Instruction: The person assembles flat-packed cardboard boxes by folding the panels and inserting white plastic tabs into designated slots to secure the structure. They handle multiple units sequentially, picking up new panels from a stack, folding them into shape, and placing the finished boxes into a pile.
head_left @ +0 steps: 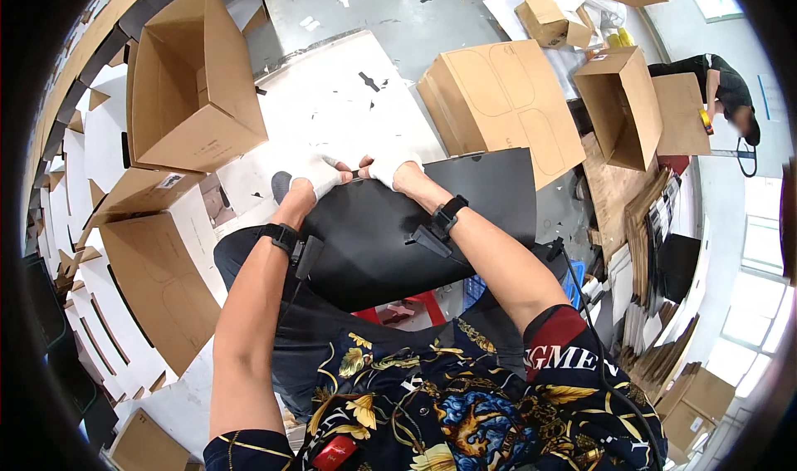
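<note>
The grey floor (pixel 382 10) carries a broad, flat white board (pixel 320 97), smooth-faced and pale. Beside its left edge stands an open cardboard box (pixel 203 139), brown, matte and straight-walled; near its right edge sits a printed carton (pixel 519 97) with rounded outlines on its face. Next in size is the black sheet (pixel 378 238), laid across your thighs with its far edge toward the white board. It is thin, roughly rectangular and smooth, with a soft sheen and a small notch in the far edge, to the right of your hands. Caution: your lap is an uneven support, so parting your knees could let the sheet sag or slide; uneven pull between your hands could crease or tear that edge. The hard wrist units (pixel 307 257) on your forearms could scuff the surface if lowered onto it. Your left hand (pixel 314 177) and right hand (pixel 390 172) wear white fabric gloves with bare fingertips; the fingers of both grasp the far edge, close together, their undersides hidden. Smallest are the dark scraps (pixel 368 81) on the white board, flat and irregular, which could mark the sheet if trapped beneath it.
</note>
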